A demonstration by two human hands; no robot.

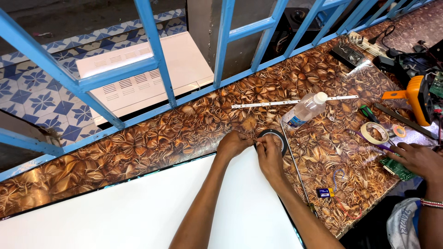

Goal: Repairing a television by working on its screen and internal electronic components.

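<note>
My left hand (233, 144) and my right hand (269, 154) meet at the far corner of a large white flat panel (138, 207) lying on the patterned brown table (175, 133). Both hands pinch at a roll of black tape (277, 137) resting at that corner; my right hand lies over its near side, my left fingers touch its left edge. Whether a strip is pulled loose I cannot tell.
A clear plastic bottle (303, 111) lies beyond the tape, with a long white light strip (295, 102) behind it. A roll of pale tape (374, 133), an orange meter (422, 99) and a circuit board sit right. Another person's hand (415, 159) rests there. Blue railing (157, 60) borders the table.
</note>
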